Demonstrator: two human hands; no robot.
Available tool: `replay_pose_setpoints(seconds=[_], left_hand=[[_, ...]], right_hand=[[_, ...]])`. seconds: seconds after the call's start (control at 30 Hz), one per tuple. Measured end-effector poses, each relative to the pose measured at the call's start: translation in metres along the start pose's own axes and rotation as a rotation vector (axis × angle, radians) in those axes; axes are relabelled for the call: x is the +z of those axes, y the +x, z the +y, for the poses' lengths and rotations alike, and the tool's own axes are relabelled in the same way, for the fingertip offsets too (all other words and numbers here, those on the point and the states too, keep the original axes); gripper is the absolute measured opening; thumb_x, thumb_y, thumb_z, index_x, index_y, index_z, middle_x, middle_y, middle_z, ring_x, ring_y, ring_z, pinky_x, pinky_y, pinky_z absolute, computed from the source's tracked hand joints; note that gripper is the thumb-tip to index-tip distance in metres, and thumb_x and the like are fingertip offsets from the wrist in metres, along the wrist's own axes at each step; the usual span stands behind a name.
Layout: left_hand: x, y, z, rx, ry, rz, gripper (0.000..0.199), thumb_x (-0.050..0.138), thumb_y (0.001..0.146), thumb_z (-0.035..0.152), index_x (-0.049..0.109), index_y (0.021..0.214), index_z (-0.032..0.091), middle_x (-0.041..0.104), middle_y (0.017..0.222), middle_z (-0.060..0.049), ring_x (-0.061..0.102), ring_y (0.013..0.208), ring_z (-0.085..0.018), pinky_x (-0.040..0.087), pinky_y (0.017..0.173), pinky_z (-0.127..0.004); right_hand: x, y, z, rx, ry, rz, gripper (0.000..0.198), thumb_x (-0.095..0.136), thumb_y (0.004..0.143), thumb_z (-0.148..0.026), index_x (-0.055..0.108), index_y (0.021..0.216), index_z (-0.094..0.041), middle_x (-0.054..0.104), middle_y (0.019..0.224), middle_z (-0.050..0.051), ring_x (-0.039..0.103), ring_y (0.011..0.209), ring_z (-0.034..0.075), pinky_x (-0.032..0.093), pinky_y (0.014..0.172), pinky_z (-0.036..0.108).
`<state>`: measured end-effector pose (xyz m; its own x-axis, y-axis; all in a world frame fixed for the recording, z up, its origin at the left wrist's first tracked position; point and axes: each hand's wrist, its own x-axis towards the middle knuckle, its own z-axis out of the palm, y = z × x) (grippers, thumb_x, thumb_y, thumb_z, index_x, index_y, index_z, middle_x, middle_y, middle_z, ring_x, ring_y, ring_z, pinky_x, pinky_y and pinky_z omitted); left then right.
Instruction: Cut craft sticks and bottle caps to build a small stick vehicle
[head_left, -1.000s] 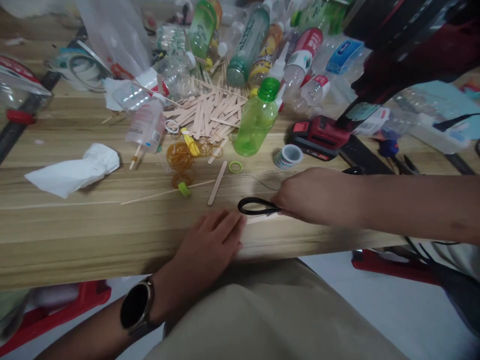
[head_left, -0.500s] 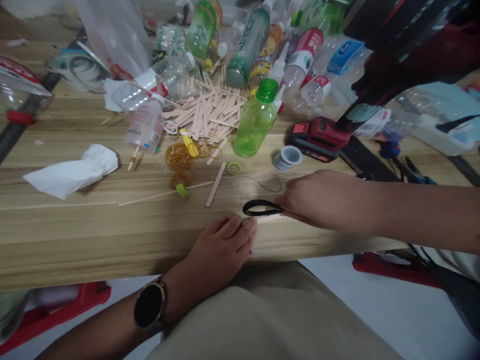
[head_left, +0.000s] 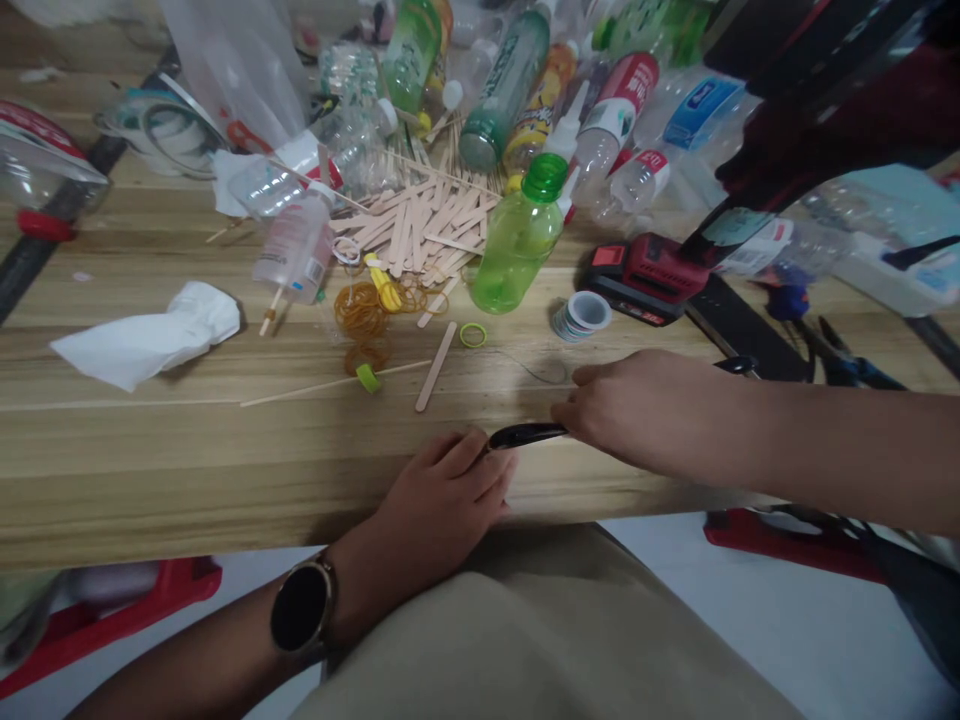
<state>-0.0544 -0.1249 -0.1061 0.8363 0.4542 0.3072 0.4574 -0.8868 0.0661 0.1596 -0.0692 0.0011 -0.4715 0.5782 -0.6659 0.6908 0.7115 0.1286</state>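
Observation:
My left hand (head_left: 456,488) rests at the table's near edge, fingers bent and pressed together. Whatever lies under them is hidden. Just to the right, my right hand (head_left: 611,405) is closed on a tool with a black looped handle (head_left: 525,434), which looks like scissors. The loop end points left and meets the fingers of my left hand. The tool's other end is covered by my right hand. Beyond the hands lie a wooden craft stick (head_left: 436,367), a thin wooden skewer (head_left: 330,384) and a small yellow-green ring (head_left: 473,335).
A green bottle (head_left: 519,245) stands behind the hands, beside a tape roll (head_left: 582,316) and a red-black power drill (head_left: 660,275). Farther back are a pile of craft sticks (head_left: 420,225) and several plastic bottles. Rubber bands (head_left: 361,310) and a crumpled tissue (head_left: 154,335) lie left.
The black loop has tilted from lying flat and wide to a narrow edge-on view. My right hand has turned and shifted slightly downward. My left hand has stayed nearly in place.

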Motion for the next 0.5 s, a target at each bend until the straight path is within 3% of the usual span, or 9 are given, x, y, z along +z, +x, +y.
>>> replay_pose_setpoints(seconds=[0.17,0.27,0.4,0.5], left_hand=[[-0.002,-0.004,-0.001,-0.018,-0.031,-0.028,0.035,0.045,0.104,0.032,0.063,0.127,0.014,0.063,0.137,-0.007,0.057,0.117,-0.023,0.045,0.100,-0.036],[-0.003,-0.012,-0.003,-0.036,-0.041,-0.034,0.036,0.038,0.106,0.026,0.059,0.130,0.010,0.064,0.135,-0.010,0.056,0.124,-0.022,0.043,0.104,-0.035],[-0.004,-0.023,-0.006,-0.027,-0.054,-0.044,0.035,0.037,0.106,0.022,0.058,0.130,0.009,0.063,0.136,-0.014,0.054,0.130,-0.022,0.044,0.106,-0.035],[-0.002,-0.025,-0.007,-0.002,-0.089,-0.047,0.033,0.041,0.104,0.023,0.058,0.129,0.009,0.061,0.138,-0.015,0.053,0.133,-0.023,0.044,0.107,-0.036]], right_hand=[[0.006,-0.003,-0.005,-0.189,-0.184,0.100,0.017,0.065,0.087,-0.003,0.070,0.087,-0.019,0.069,0.081,0.005,0.063,0.081,0.024,0.023,0.052,0.033],[0.010,-0.003,-0.006,-0.258,-0.244,0.121,0.018,0.065,0.086,-0.001,0.070,0.086,-0.019,0.069,0.081,0.006,0.063,0.079,0.024,0.022,0.051,0.034],[0.016,-0.001,-0.006,-0.042,0.051,0.049,0.021,0.066,0.080,0.001,0.072,0.085,-0.019,0.071,0.078,0.006,0.067,0.072,0.025,0.028,0.051,0.033],[0.022,0.003,-0.009,0.142,0.227,0.123,0.023,0.068,0.070,0.002,0.068,0.069,-0.020,0.066,0.063,0.003,0.063,0.055,0.023,0.027,0.047,0.031]])
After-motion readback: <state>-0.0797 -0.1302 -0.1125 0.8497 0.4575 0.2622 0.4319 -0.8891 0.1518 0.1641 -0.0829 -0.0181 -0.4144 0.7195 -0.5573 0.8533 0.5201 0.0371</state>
